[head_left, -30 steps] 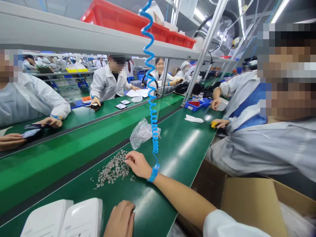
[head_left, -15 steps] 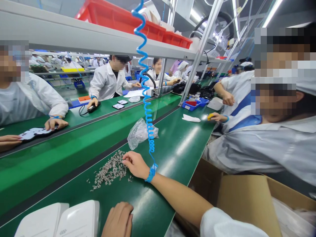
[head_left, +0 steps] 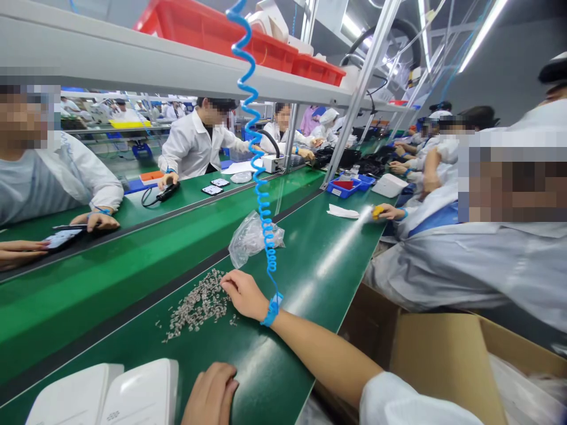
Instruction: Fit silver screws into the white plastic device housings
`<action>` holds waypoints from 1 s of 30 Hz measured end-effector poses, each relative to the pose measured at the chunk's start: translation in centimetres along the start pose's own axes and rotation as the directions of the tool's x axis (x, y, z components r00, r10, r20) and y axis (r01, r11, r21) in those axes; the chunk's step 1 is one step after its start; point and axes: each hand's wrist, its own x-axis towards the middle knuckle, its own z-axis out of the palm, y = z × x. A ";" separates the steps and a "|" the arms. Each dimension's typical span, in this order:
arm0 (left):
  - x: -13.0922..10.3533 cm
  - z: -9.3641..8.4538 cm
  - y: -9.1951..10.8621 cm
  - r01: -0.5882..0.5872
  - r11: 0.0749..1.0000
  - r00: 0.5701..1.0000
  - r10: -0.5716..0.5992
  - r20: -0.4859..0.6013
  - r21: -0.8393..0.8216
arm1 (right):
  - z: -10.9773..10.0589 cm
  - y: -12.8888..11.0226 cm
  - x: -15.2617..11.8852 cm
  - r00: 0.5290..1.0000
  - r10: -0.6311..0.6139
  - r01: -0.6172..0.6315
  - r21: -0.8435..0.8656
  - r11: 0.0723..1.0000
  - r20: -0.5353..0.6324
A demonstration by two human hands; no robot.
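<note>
A loose pile of small metal parts (head_left: 197,304), too small to name exactly, lies on the green worktop (head_left: 266,360). My right hand (head_left: 245,292) rests at the pile's right edge, thumb and fingers pinched together; whatever may be between the fingertips is hidden. A blue wrist strap (head_left: 272,310) with a coiled blue cord (head_left: 261,200) circles that wrist. My left hand (head_left: 212,392) lies on the worktop at the bottom edge, fingers side by side and loosely bent, with nothing visible in it. To its left are two white plastic housings (head_left: 139,389).
Behind my right hand lies a clear plastic bag (head_left: 248,239). An open cardboard box (head_left: 443,360) stands below the worktop's right edge. Blue trays (head_left: 343,188) sit farther along. Overhead runs a shelf with red bins (head_left: 199,32). Co-workers sit on both sides.
My two hands stay almost where they were, beside the pile and on the worktop. The coiled cord's upper part has swung left. Co-workers on the right have shifted.
</note>
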 end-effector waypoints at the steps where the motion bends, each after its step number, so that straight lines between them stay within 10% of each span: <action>1: 0.0 0.0 0.0 0.009 1.000 1.000 -0.009 0.000 -0.002 | 0.0 0.0 0.0 1.000 0.002 -0.002 -0.003 1.000 0.000; 30: 0.2 -0.3 0.3 0.087 0.991 0.996 -0.087 0.007 -0.101 | -0.1 -0.5 0.1 0.997 0.076 -0.076 0.013 0.997 0.035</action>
